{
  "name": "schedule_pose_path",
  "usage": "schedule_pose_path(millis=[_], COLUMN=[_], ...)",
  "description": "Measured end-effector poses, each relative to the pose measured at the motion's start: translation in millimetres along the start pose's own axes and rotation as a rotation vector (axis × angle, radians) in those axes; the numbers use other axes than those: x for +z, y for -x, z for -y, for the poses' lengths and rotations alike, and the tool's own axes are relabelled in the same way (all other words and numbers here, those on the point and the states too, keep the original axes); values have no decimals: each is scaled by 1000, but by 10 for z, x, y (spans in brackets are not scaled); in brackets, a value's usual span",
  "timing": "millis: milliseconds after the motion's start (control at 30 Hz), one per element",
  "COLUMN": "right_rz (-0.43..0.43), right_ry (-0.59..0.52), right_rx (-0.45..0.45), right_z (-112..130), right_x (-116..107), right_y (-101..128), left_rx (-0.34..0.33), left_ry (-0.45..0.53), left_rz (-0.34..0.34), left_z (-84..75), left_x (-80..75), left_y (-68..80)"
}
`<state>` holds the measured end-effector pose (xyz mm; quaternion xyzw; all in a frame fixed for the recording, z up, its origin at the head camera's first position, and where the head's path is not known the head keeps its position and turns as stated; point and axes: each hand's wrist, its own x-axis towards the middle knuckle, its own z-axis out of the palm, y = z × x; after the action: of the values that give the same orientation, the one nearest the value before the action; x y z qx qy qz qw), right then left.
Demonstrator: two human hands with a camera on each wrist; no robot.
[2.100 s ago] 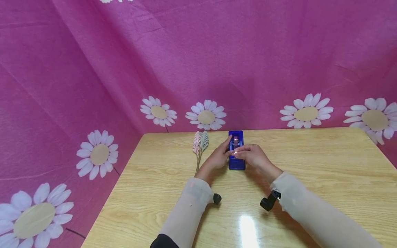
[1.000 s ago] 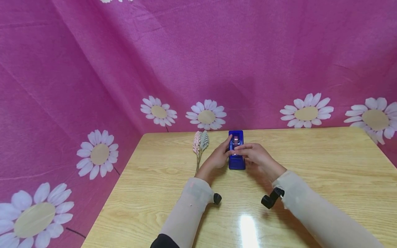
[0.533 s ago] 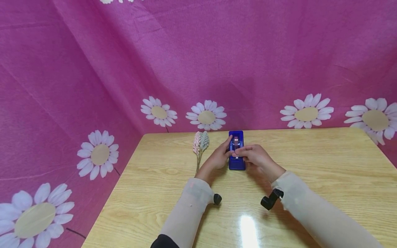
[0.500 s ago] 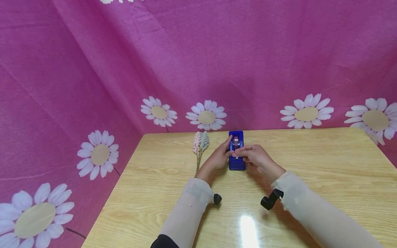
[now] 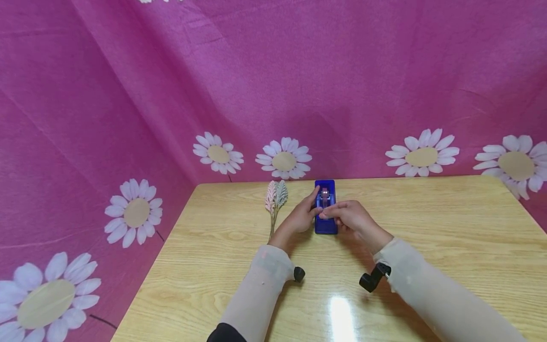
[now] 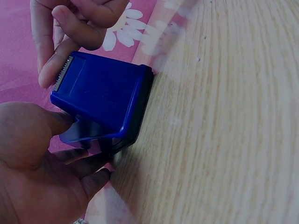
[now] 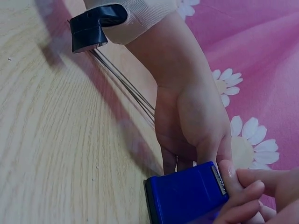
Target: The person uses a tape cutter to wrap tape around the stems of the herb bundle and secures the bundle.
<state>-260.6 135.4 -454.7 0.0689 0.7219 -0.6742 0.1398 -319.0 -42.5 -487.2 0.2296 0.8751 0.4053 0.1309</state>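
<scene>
Two hands: both meet at a blue tape dispenser near the far edge of a wooden counter.
Tape dispenser: small, dark blue and boxy, standing on the counter close to the pink backdrop, with a serrated cutting edge at its upper end.
Left hand: its grip is curled round the dispenser's left side; in the left wrist view the thumb presses the blue casing and the fingers wrap below it.
Right hand: its grip pinches at the cutter end on top of the dispenser; in the right wrist view the fingertips touch the toothed edge. Whether tape lies between them cannot be told.
Sleeves: pale, long, each with a small black camera mount at the wrist.
Leaf sprigs: a pale pink and grey bunch on thin stems, lying on the counter just left of the left hand.
Backdrop: magenta cloth printed with white daisies, hung behind and to the left of the counter.
</scene>
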Motion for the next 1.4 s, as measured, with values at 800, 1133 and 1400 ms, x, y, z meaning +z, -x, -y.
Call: schedule_pose_path(millis=[800,1133,1400], right_rz=[26,9,20], right_ry=[-15,-28,-46], right_rx=[-10,-23,-24], right_z=[-52,-103,-99], right_x=[13,27,34], right_y=[162,171,195], left_rx=[4,2,-1], left_ry=[16,29,22], left_rz=[-4,0,-2], left_z=[-11,-14,-15], left_x=[-1,1,-1], left_y=[11,22,22])
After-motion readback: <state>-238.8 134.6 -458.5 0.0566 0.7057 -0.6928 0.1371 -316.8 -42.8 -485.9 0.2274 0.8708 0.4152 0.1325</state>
